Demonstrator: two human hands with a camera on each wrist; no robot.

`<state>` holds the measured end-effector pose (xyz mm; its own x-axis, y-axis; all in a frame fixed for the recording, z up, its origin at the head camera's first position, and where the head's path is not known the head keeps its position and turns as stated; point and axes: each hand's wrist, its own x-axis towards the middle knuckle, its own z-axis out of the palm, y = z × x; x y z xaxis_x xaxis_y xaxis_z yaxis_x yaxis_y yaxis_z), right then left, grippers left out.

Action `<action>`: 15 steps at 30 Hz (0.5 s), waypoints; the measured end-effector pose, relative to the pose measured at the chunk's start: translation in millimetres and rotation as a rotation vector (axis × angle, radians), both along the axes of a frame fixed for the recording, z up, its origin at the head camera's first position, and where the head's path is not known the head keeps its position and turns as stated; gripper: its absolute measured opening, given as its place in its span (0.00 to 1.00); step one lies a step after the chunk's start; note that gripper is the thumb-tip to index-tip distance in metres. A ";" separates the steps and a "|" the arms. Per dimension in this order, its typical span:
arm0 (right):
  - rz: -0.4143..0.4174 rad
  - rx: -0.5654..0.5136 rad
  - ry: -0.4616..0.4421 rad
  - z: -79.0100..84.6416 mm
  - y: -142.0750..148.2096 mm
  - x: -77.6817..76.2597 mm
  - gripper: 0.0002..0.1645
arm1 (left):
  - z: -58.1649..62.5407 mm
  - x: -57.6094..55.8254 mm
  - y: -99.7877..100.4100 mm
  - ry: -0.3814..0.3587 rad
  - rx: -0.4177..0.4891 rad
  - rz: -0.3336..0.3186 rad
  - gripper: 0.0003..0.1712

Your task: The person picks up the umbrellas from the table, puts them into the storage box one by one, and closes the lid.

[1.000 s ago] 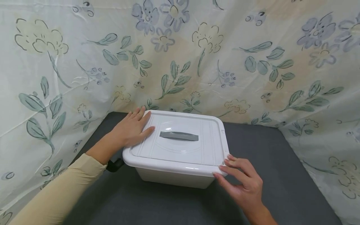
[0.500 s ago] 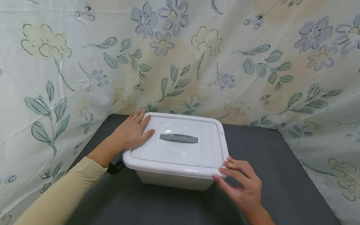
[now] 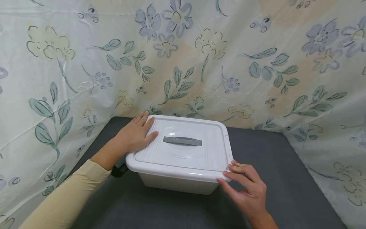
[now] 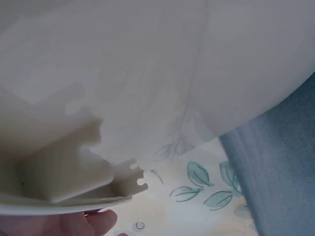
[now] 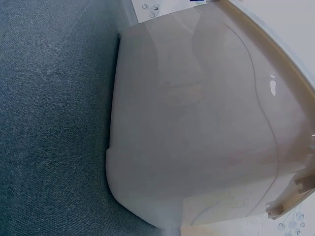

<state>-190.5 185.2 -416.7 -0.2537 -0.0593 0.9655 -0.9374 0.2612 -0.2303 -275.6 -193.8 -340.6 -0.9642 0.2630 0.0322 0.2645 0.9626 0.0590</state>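
A white plastic storage box [image 3: 177,183] stands on the dark grey surface, its white lid [image 3: 183,159] on top. Across the middle of the lid runs a grey handle [image 3: 182,141]. My left hand [image 3: 133,135] lies flat on the lid's left side, fingers spread towards the far left corner. At the near right corner, my right hand [image 3: 248,187] holds the lid's edge between thumb and bent fingers. The left wrist view shows fingertips [image 4: 102,222] beneath the notched rim. In the right wrist view the box wall [image 5: 197,118] fills the middle, with my fingers hidden.
A floral curtain [image 3: 183,57] hangs behind the box and along both sides. The dark grey tabletop [image 3: 266,152] spreads around the box. A black strap-like piece [image 3: 119,170] shows below my left wrist.
The head view has shifted slightly, so the scene sits a little lower in the frame. Both hands keep their places on the lid, and the box has not moved.
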 end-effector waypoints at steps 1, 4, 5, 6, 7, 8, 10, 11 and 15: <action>0.001 -0.001 0.001 -0.4 -0.7 0.7 0.17 | -0.4 0.3 -0.8 0.000 0.002 -0.002 0.46; 0.000 0.001 -0.004 -1.3 -2.5 2.8 0.17 | -1.4 1.3 -3.6 0.002 0.008 -0.010 0.46; -0.002 0.003 -0.005 -1.7 -2.8 3.5 0.17 | -1.9 1.7 -4.4 0.002 0.011 -0.011 0.46; -0.004 0.004 -0.004 -1.9 -3.1 4.2 0.17 | -2.7 1.7 -5.1 0.004 0.014 -0.015 0.46; -0.006 0.007 -0.004 -2.5 -3.0 4.8 0.17 | -3.2 1.9 -5.6 0.005 0.020 -0.019 0.46; -0.010 0.011 -0.004 -3.2 -2.8 5.4 0.17 | -3.6 2.3 -6.0 0.006 0.024 -0.022 0.46; -0.012 0.020 0.003 -4.8 -2.0 6.1 0.16 | -3.8 3.0 -6.6 0.006 0.035 -0.028 0.46; -0.016 0.027 0.009 -5.7 -1.6 6.2 0.16 | -3.7 3.3 -6.8 0.007 0.038 -0.030 0.45; -0.001 0.048 0.068 -7.9 -1.1 4.4 0.13 | -1.9 5.2 -7.9 0.010 0.042 -0.033 0.45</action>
<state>-186.2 184.1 -424.6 -0.1874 -0.1056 0.9766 -0.9503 0.2713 -0.1530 -270.4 -201.7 -342.5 -0.9546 0.2930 0.0534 0.2970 0.9500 0.0964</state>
